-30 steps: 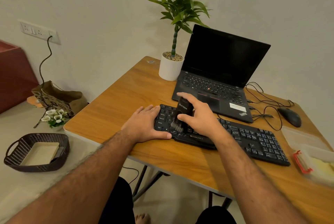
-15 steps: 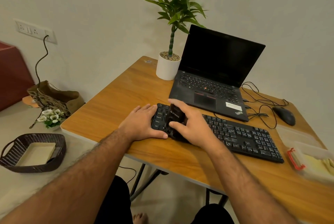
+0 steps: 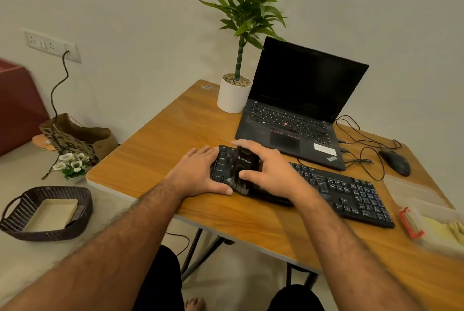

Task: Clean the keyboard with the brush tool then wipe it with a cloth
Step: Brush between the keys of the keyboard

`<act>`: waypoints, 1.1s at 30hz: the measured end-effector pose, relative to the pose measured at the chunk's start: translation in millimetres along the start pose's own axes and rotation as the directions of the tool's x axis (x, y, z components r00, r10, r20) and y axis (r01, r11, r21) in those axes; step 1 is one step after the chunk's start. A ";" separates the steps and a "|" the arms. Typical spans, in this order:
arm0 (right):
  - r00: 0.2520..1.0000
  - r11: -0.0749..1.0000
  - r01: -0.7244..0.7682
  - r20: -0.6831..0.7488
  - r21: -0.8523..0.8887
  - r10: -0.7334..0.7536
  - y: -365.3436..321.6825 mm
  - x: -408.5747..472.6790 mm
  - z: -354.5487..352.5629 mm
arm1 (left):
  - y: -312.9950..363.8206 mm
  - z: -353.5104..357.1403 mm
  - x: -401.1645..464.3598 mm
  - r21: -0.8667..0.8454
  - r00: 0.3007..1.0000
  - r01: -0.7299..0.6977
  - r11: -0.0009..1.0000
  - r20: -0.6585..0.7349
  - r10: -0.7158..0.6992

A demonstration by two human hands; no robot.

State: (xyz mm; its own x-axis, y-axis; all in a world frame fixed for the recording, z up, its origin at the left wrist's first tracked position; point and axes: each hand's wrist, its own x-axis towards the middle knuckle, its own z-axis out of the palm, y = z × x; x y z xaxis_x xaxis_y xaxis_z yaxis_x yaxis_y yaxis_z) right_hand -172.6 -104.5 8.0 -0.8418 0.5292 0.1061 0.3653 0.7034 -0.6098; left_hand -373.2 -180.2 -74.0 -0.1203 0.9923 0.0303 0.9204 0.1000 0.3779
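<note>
Brushing step in hand; right hand (image 3: pixel 272 176) grip clasps the brush tool (image 3: pixel 244 169) over the keyboard's (image 3: pixel 351 194) left end; left hand (image 3: pixel 198 172), fingers flat, steadies it on the table (image 3: pixel 155 150); next, sweep rightward along the rows.

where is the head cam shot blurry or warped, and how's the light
Head view: warm, dim, even light with soft shadows and no strong glare; the laptop screen is dark. Wide-angle bending curves the table edges. The plastic box at the right edge is smeared, and the brush tool in the right hand looks slightly blurred; keyboard legends barely read.
</note>
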 end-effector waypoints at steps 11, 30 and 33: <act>0.998 0.997 -0.059 0.000 0.047 0.059 7.0 -2.3 -7.2 | -0.3 -0.4 -0.6 -0.010 1.000 -0.004 1.000 -0.003 0.004; 0.967 0.999 -0.045 -0.250 0.017 0.048 20.2 -14.6 -0.1 | 32.7 12.9 2.5 -0.002 0.999 0.033 0.999 -0.042 -0.033; 0.994 0.991 -0.024 -0.104 0.129 0.038 21.8 -20.1 -3.3 | 32.2 13.9 3.4 -0.002 0.999 0.031 1.000 -0.042 -0.031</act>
State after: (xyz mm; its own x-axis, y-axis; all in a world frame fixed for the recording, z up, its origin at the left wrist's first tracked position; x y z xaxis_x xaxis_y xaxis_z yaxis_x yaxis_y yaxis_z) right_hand -146.4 -98.2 -4.8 -0.7817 0.6018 0.1637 0.3314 0.6232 -0.7084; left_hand -338.8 -172.7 -74.6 -0.1645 0.9847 0.0577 0.9154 0.1306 0.3808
